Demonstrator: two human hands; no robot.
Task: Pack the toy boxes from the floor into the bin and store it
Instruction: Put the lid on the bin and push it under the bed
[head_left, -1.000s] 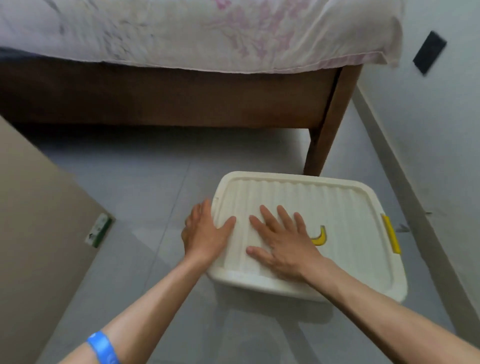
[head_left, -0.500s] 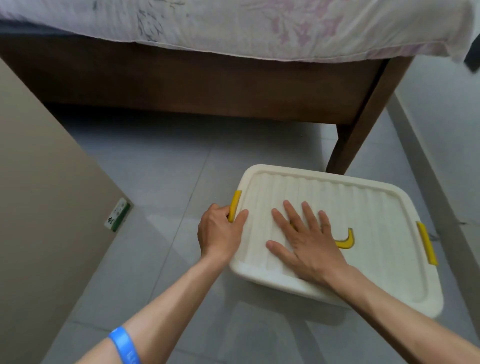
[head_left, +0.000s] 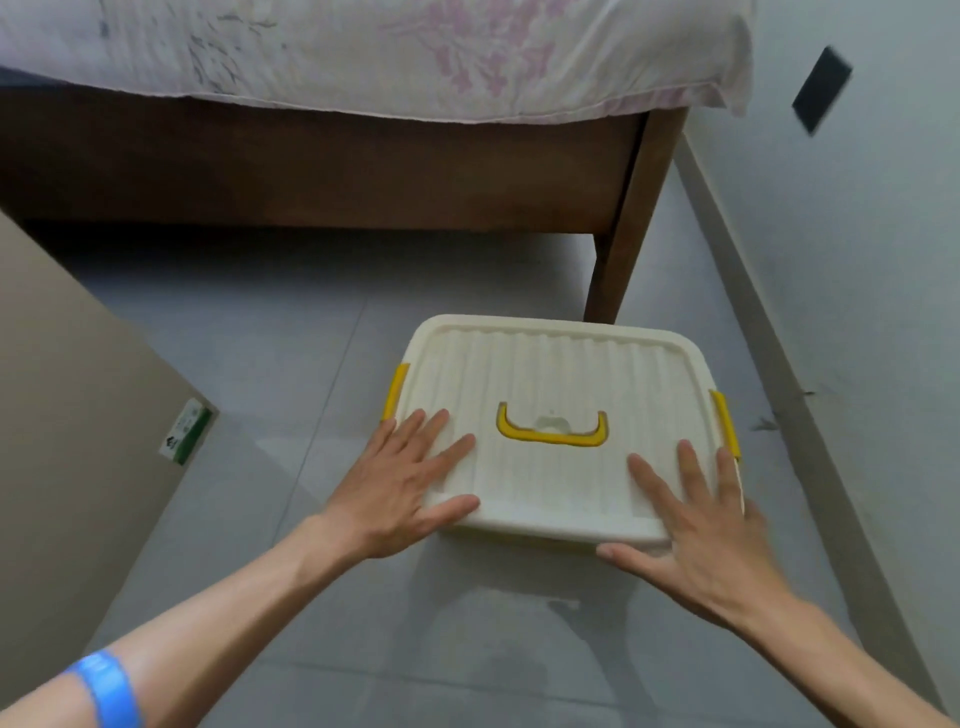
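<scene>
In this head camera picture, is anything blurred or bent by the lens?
Head view: the right hand is slightly motion-blurred, the left hand sharper; the wide lens bows the bed frame; soft shadow lies on the floor before the bin.

Grey tiled floor (head_left: 270, 332), glossy, with thin grout lines and soft reflections. Across the top, a dark wooden bed frame (head_left: 332, 171) carrying a white sheet (head_left: 363, 52) printed with faded pink and grey flowers (its hem overhangs the rail); the bed leg (head_left: 631, 228) stands at the right end, near the wall. Pale wall (head_left: 852, 249) at right, with a grey skirting (head_left: 779, 364) along its foot and a dark rectangular plate (head_left: 821, 96) higher up. At left, a beige panel (head_left: 67, 415) bearing a green-and-white label (head_left: 185, 431).
</scene>
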